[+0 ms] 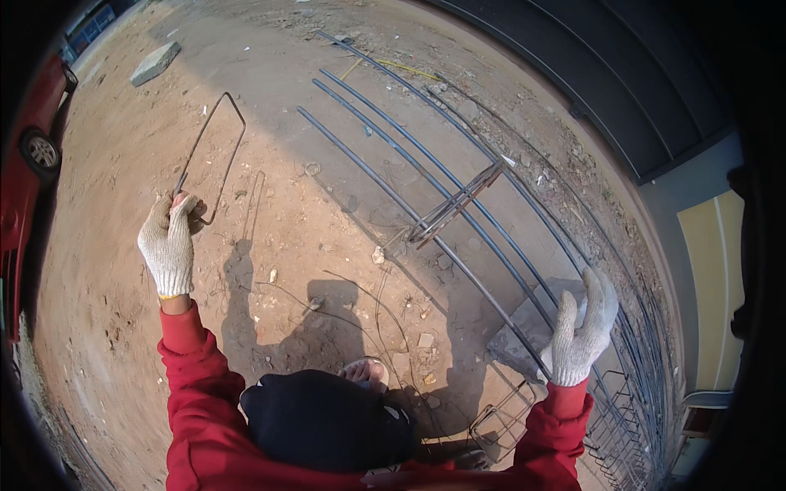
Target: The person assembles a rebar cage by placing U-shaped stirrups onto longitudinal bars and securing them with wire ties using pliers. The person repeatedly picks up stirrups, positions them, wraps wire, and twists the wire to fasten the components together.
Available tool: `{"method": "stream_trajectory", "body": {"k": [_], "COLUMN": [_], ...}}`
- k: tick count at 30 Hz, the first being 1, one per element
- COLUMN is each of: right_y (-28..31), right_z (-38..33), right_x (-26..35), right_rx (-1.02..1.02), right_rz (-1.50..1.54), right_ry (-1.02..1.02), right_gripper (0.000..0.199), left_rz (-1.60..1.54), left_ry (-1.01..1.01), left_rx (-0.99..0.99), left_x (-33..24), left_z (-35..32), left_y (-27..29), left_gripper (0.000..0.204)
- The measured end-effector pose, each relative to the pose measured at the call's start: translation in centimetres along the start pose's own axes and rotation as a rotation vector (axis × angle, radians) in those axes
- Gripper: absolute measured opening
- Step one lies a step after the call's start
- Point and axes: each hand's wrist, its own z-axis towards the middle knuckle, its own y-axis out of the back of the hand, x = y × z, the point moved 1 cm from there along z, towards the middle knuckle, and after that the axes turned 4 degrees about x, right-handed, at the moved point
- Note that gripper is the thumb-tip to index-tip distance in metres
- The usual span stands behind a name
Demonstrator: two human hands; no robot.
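My left hand (169, 241), in a white knit glove, pinches one corner of a bent steel rebar stirrup (244, 124) and holds it up at the left, above the dirt. My right hand (582, 331), gloved alike, is at the right beside the long steel bars (360, 166), its thumb and fingers apart. It lies over the near part of the bars; whether it touches them I cannot tell. These bars run side by side from the upper middle toward the lower right. A bunch of stirrups (454, 206) sits around them near their middle.
A grey block (512, 340) lies under the bars near my right hand. More stirrups (495, 425) rest by my feet, and several others (622, 430) pile up at lower right. A red car (20, 188) stands left, a concrete slab (155, 63) far left. A dark wall (606, 74) borders the right.
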Motion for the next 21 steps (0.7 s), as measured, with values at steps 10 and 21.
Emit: {"method": "stream_trajectory", "body": {"k": [10, 21], "right_y": [-7.1, -7.1], "right_z": [-2.3, -2.1], "right_x": [-9.0, -9.0], "right_rx": [0.209, 0.166], "right_rz": [-0.159, -0.158], "right_ry": [-0.373, -0.314], "right_gripper": [0.026, 0.025], "left_rz": [0.637, 0.288], "left_ry": [-0.309, -0.252], "left_rx": [-0.052, 0.306], "left_x": [1.1, 2.5], "left_z": [23.1, 20.8], "left_y": [-18.2, -19.6], "left_gripper": [0.03, 0.026]}}
